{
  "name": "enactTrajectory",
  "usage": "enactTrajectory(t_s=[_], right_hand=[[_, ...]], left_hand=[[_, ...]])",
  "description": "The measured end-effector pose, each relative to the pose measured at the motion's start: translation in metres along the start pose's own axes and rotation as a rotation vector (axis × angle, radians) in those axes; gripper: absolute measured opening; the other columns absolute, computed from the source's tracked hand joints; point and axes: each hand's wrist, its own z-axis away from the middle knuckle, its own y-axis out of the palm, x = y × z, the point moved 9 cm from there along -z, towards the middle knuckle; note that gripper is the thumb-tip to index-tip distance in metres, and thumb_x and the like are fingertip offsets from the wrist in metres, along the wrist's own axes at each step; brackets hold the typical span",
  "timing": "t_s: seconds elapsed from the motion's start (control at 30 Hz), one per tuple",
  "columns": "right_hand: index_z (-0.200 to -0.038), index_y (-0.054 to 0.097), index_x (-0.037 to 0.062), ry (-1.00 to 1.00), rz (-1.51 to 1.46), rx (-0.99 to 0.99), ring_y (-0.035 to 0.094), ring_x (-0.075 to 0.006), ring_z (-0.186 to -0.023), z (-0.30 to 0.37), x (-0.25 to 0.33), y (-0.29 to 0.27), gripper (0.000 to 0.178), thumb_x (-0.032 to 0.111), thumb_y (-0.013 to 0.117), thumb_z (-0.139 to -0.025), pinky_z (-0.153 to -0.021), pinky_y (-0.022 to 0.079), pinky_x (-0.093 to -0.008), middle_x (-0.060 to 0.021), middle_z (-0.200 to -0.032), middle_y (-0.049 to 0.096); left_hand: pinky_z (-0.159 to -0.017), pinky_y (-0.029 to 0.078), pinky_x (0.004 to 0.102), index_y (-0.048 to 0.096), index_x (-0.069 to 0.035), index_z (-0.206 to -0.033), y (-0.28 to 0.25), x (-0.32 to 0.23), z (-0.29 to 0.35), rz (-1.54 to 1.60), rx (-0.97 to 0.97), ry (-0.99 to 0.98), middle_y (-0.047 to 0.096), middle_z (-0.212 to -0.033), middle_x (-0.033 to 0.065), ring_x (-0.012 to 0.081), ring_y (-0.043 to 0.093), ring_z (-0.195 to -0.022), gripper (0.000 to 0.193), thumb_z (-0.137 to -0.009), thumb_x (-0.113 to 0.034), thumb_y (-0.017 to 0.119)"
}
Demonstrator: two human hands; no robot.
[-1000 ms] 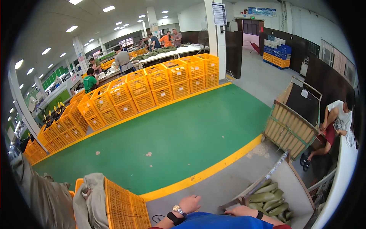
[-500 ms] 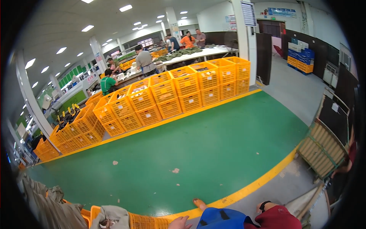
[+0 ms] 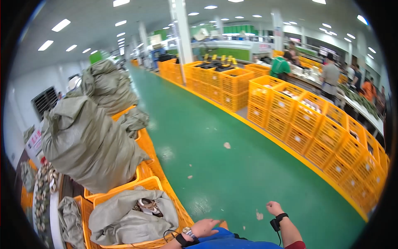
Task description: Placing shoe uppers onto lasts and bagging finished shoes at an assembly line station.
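Note:
My left hand (image 3: 206, 228), with a watch and a black strap at the wrist, is held low in front of me beside an orange crate (image 3: 155, 182). Its fingers are stretched out and it holds nothing. In that crate lies a grey-green woven sack (image 3: 118, 216), its mouth folded open around a brown-and-white shoe (image 3: 149, 206). My right hand (image 3: 274, 208) hangs over the green floor, fingers curled in and nothing visible in them. A black band with a small box and cable circles that wrist.
Bulging sacks (image 3: 85, 145) stand in crates along the left. A green walkway (image 3: 199, 137) runs ahead, edged by a yellow line. Stacked orange crates (image 3: 290, 128) line its right side. People work at a long table (image 3: 367, 112) behind them.
My view has swung left, bringing the sacks and the crate with the shoe into sight. Both hands now show more fully; the right has come out over the floor.

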Motion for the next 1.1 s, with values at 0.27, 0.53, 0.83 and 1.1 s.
enactTrajectory(t_s=[0.27, 0.53, 0.83, 1.1], right_hand=[[-0.098, 0.065, 0.0123, -0.174, 0.140, 0.657, 0.060, -0.0292, -0.088, -0.209, 0.014, 0.113, 0.034, 0.033, 0.056, -0.072, -0.080, 0.047, -0.0364, -0.0118, -0.094, 0.065], [-0.092, 0.063, 0.0008, 0.268, -0.096, 0.077, 0.063, -0.0285, -0.072, -0.349, -0.134, 0.043, 0.027, 0.015, 0.053, -0.071, -0.069, 0.049, -0.0400, -0.0180, -0.077, 0.064], [-0.093, 0.064, 0.0034, -0.089, 0.694, 0.871, 0.063, -0.0300, -0.079, -0.688, 0.034, 0.123, 0.031, 0.023, 0.047, -0.076, -0.074, 0.050, -0.0378, -0.0204, -0.082, 0.064], [-0.081, 0.064, 0.0054, -0.451, 0.081, 0.259, 0.057, -0.0395, -0.080, -1.087, 0.462, 0.126, 0.024, 0.024, 0.051, -0.074, -0.074, 0.048, -0.0437, -0.0198, -0.084, 0.062]], left_hand=[[-0.079, 0.046, 0.0403, 0.047, -0.004, -0.117, -0.136, 0.135, -0.151, -0.012, -0.142, -0.147, 0.057, -0.102, 0.0196, 0.0356, 0.056, -0.092, 0.047, -0.081, -0.032, 0.058], [-0.084, 0.044, 0.0380, 0.045, -0.005, -0.120, -0.309, 0.213, -0.334, 0.060, -0.168, 0.114, 0.055, -0.108, 0.0191, 0.0334, 0.054, -0.099, 0.048, -0.082, -0.030, 0.057], [-0.085, 0.044, 0.0403, 0.051, -0.001, -0.114, -0.322, 0.696, -0.334, 0.146, -0.460, -1.056, 0.057, -0.107, 0.0227, 0.0354, 0.055, -0.100, 0.053, -0.078, -0.040, 0.054], [-0.079, 0.047, 0.0406, 0.062, -0.011, -0.102, -0.253, 0.841, -0.204, 0.016, 0.097, -0.925, 0.062, -0.100, 0.0172, 0.0336, 0.058, -0.093, 0.041, -0.082, -0.042, 0.044]])
